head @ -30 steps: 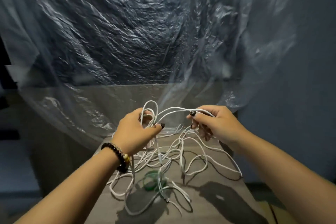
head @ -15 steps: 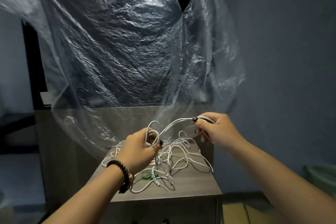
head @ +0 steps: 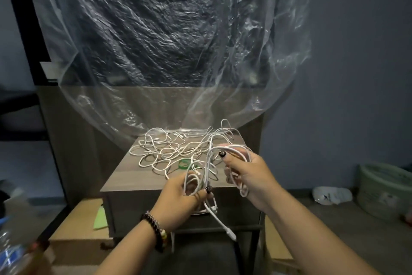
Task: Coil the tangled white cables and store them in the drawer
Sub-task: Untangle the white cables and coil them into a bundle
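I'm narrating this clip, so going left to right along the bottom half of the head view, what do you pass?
Plastic bottle → green paper → left hand → right hand → white crumpled item on the floor → pale green basket.

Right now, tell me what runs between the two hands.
White cable arcs from the left hand up to the right hand; the head view shows nothing else there.

two hands were in view: one left hand [head: 178, 194] and one right hand [head: 249, 176], each gripping white cable. the white cables [head: 169, 149] formed one tangle; their number could not be told. one green band [head: 184, 164]. one grey side table [head: 133, 176]. one beaded bracelet [head: 156, 228]. one clear plastic sheet [head: 156, 40]. one pale green basket [head: 385, 187]. one green paper slip [head: 100, 219].
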Tool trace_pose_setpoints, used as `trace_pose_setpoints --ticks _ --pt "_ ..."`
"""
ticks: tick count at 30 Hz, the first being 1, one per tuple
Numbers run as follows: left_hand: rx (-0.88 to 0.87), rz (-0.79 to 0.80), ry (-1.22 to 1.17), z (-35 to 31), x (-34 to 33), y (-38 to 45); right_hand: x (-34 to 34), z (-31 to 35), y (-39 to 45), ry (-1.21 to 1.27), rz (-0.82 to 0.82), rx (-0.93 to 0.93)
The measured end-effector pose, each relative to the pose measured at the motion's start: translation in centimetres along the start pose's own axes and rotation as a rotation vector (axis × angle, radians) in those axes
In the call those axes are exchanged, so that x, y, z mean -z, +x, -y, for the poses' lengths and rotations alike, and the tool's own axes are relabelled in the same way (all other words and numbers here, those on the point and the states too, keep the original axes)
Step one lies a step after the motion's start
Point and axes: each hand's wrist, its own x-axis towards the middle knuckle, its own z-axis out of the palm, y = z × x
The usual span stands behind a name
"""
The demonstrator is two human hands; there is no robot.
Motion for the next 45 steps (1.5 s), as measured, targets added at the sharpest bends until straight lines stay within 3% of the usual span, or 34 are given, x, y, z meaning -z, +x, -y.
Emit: trace_pose_setpoints --ticks 4,7,11,17,21,25,30,33,37,39,43,45 --pt "0.035 -0.013 0.025 3.1 0.3 0.1 -1.1 -2.4 1.6 -0.034 -0.058 0.01" --pt "0.129 -0.151 -0.012 4.0 1.1 1.3 -1.5 -2.8 3.6 0.028 -0.079 -0.023" --pt "0.248 -0.355 -0.34 4.7 3.8 4.2 -2.6 -2.0 8.4 0.053 -0.188 0.063" --pt "0.319 -0.519 -0.745 7.4 7.1 8.3 -5.9 0.0 18.3 0.034 -0.254 0.251" --pt "0.408 -0.548 -0.997 8.6 8.6 9.8 -8.8 0.4 26.3 -0.246 -0.306 0.597" --pt "0.507 -0.612 -1.134 9.1 8.9 10.6 -9.7 -4.6 31.9 -0.914 -0.217 1.034" --pt "0.552 -0.636 -1.215 8.7 8.5 11.3 -8.7 -13.3 34.4 -1.344 -0.033 0.905" --pt "0.54 -0.654 -1.219 8.9 8.8 11.4 -8.1 -15.6 34.4 -1.435 0.143 0.591" --pt "0.493 -0.657 -1.247 9.2 9.1 11.2 -8.3 -13.8 34.3 -1.42 0.372 0.235" --pt "0.453 -0.639 -1.258 8.8 9.0 11.0 -8.6 -11.5 32.9 -1.369 0.435 0.183" --pt "0.307 -0.559 -1.194 8.2 9.1 10.4 -8.9 -6.3 25.5 -0.913 0.252 0.372" --pt "0.269 -0.501 -1.056 8.1 8.9 9.8 -8.8 -4.5 20.2 -0.824 0.281 0.357"
